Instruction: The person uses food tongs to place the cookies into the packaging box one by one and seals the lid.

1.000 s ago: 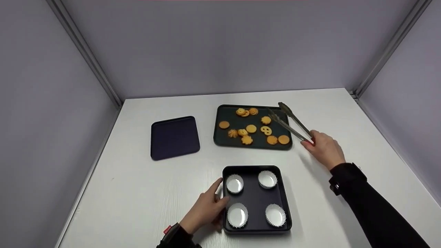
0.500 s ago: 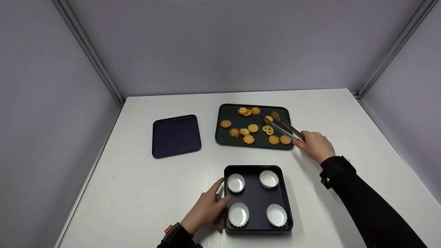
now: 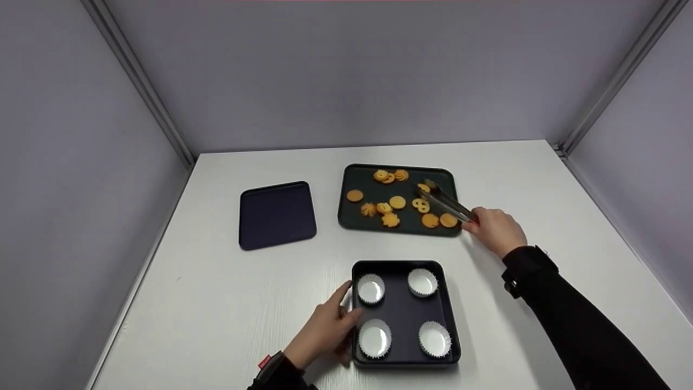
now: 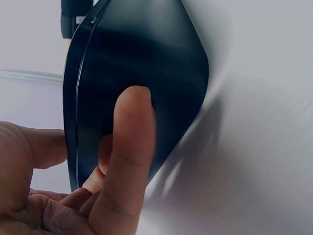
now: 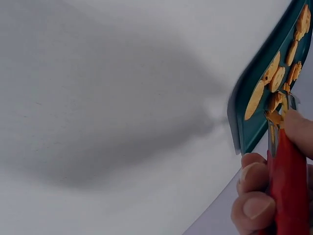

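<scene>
My left hand (image 3: 323, 327) holds the left side of a deep dark baking pan (image 3: 405, 311). Its thumb lies over the rim, while the index finger (image 4: 134, 142) reaches along the outer wall in the left wrist view. Inside the pan stand several white fluted paper cups, one cup (image 3: 423, 283) at the far right corner. My right hand (image 3: 498, 230) grips metal tongs (image 3: 452, 206) by their red handles (image 5: 292, 183). The tongs' tips lie either side of a yellow cookie (image 3: 424, 188) on a dark green tray (image 3: 373, 225), partly covering it.
Several other cookies lie on the green tray, among them a pretzel-shaped cookie (image 3: 420, 205) and a round one (image 3: 354, 195). A flat dark purple tray (image 3: 277, 215) sits to the left. Grey panels (image 3: 346, 76) enclose the white table (image 3: 216, 314) at the back and sides.
My right hand has moved left with the tongs, bringing their tips down around the yellow cookie and closer together. My left hand stays on the pan.
</scene>
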The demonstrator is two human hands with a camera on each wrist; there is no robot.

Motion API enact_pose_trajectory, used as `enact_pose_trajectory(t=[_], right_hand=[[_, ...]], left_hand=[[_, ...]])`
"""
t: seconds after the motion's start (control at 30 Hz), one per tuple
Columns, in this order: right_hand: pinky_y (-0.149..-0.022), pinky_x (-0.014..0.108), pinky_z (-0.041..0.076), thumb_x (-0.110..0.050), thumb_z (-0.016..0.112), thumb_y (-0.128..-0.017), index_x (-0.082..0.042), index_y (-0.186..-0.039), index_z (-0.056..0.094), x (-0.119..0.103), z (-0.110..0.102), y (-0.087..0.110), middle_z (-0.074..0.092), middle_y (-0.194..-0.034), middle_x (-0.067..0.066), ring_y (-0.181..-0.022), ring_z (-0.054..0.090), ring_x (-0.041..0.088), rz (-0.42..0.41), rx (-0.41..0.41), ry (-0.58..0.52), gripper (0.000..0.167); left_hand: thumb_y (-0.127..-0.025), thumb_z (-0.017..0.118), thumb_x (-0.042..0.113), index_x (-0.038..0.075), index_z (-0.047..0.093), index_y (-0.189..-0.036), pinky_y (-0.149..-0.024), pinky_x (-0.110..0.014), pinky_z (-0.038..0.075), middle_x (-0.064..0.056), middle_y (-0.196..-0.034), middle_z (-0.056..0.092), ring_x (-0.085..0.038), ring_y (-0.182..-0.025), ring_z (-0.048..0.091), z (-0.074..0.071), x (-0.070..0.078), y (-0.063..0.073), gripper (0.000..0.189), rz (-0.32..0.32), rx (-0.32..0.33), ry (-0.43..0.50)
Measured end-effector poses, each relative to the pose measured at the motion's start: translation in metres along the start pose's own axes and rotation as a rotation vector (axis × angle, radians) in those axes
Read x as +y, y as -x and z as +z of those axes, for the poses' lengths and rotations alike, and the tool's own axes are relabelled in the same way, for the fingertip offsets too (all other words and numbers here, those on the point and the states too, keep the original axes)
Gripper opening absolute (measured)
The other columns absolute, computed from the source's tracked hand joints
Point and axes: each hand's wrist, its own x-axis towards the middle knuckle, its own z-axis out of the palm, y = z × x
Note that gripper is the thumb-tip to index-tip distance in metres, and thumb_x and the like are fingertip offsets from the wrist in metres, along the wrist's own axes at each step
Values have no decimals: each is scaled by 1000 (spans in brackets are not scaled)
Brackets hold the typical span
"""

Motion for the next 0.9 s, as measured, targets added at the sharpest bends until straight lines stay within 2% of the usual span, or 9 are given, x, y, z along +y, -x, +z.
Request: enact_pose_trajectory(t=[0.17, 0.4, 0.53, 0.67, 0.9], right_hand=[[-56, 38, 38, -17, 75, -94, 0, -97, 66, -2, 1, 4, 63, -74, 11, -59, 50, 25, -39, 36, -5, 19], [-55, 35, 36, -14, 72, -96, -2, -95, 66, -4, -1, 7, 65, -77, 12, -58, 49, 22, -74, 61, 8, 14], [-55, 35, 35, -14, 71, -96, -4, -91, 63, -1, -2, 10, 65, -76, 12, -57, 49, 22, -81, 68, 24, 14], [-54, 35, 36, -14, 72, -96, -4, -93, 65, 1, -6, 14, 67, -76, 11, -56, 51, 21, -121, 121, 23, 12], [-54, 27, 32, -14, 76, -93, -6, -101, 73, 4, -24, 34, 63, -71, 0, -57, 41, 11, -209, 193, -84, 12]], left_hand=[[-103, 62, 29, 2, 26, -161, -71, -31, 54, 3, -69, 62, -11, -48, 58, -1, -1, 1, 73, -3, -2, -4], [-104, 61, 29, 0, 26, -160, -95, -43, 52, 3, -72, 63, -12, -52, 61, -2, 0, 2, 72, 12, -10, -8], [-104, 61, 28, 2, 25, -161, -81, -36, 58, 2, -71, 64, -11, -46, 60, -2, 1, 1, 72, -4, -12, 16], [-104, 61, 27, 2, 25, -161, -66, -30, 57, 0, -70, 64, -10, -44, 59, 0, 1, 0, 72, -11, -12, 31], [-103, 62, 28, 3, 26, -161, -66, -30, 55, 1, -70, 62, -12, -46, 58, -1, 3, 1, 72, -7, -2, 18]])
